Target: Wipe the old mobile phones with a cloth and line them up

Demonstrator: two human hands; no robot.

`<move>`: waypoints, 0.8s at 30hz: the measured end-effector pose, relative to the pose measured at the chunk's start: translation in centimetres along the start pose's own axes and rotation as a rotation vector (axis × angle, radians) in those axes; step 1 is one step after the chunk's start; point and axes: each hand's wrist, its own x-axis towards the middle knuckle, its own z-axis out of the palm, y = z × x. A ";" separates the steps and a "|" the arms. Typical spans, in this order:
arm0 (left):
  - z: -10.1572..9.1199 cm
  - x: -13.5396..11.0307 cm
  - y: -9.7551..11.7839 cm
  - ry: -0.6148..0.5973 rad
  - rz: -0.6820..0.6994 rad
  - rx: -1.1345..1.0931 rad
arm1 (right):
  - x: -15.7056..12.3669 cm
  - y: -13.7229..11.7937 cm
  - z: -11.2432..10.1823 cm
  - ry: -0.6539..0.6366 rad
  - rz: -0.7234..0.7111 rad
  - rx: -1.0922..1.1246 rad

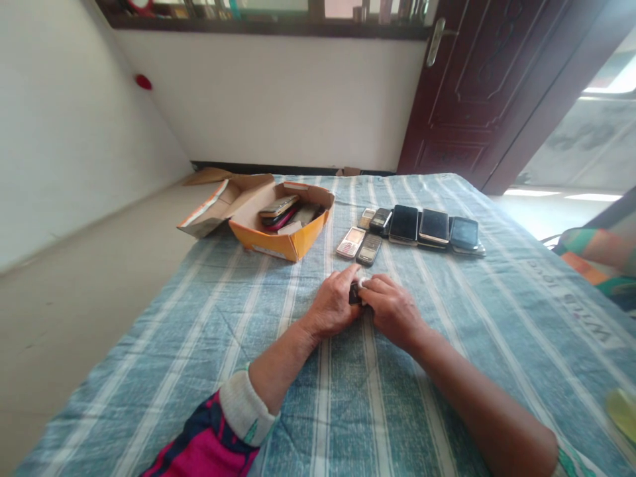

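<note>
My left hand [335, 299] is closed around a small dark mobile phone [354, 293], most of it hidden by the fingers. Against that phone my right hand [392, 308] pinches a small white wipe [362, 283], perhaps tissue or cloth; only a bit of it shows. Just beyond the hands lie a dark keypad phone [369, 250] and a pale pink-and-white keypad phone [351, 242]. Behind these are a small gold-toned phone [366, 218] and another black keypad phone [380, 220].
Stacked touchscreen phones [404, 222] form a row to the right, ending with a grey-blue one [465, 232]. An open orange cardboard box [265, 243] holding several phones stands at the back left. A striped blue cloth [199, 371] covers the surface. Beyond is a dark red door [477, 79].
</note>
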 end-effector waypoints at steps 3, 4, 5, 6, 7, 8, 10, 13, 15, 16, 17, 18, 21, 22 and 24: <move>0.2 -0.1 -0.1 0.012 0.019 0.006 | -0.2 -0.5 0.1 0.023 -0.038 0.082; 0.2 -0.2 -0.2 0.016 0.026 0.007 | -0.3 -0.7 0.1 0.033 -0.051 0.109; 0.3 -0.2 -0.3 0.021 0.032 0.009 | -0.3 -0.9 0.3 0.042 -0.063 0.129; 0.3 -0.2 -0.3 0.025 0.035 0.012 | -0.3 -1.1 0.4 0.050 -0.071 0.141; 0.4 -0.2 -0.4 0.030 0.037 0.017 | -0.2 -1.2 0.5 0.057 -0.076 0.143; 0.4 -0.2 -0.4 0.031 0.039 0.020 | -0.2 -1.2 0.7 0.063 -0.077 0.138; 0.4 -0.2 -0.5 0.030 0.049 0.021 | 0.0 -1.2 1.0 0.067 -0.067 0.109; 0.3 -0.1 -0.4 0.023 0.068 0.006 | 0.3 -0.9 1.2 0.044 -0.045 0.060; 0.3 -0.1 -0.4 0.020 0.062 -0.001 | 0.5 -0.6 1.2 0.025 -0.024 0.024; 0.3 -0.1 -0.4 0.019 0.056 -0.003 | 0.5 -0.5 1.2 0.020 -0.012 0.003; 0.3 -0.1 -0.4 0.019 0.050 -0.004 | 0.5 -0.5 1.1 0.019 0.000 -0.018; 0.3 -0.1 -0.5 0.020 0.044 -0.003 | 0.4 -0.4 1.0 0.018 0.011 -0.035; 0.3 -0.1 -0.6 0.025 0.030 0.001 | 0.2 -0.5 0.8 0.031 0.020 -0.052; 0.4 -0.1 -0.6 0.024 0.026 0.001 | 0.1 -0.6 0.8 0.036 0.016 -0.046; 0.3 -0.1 -0.6 0.022 0.028 -0.005 | -0.1 -1.1 0.7 0.045 0.005 -0.033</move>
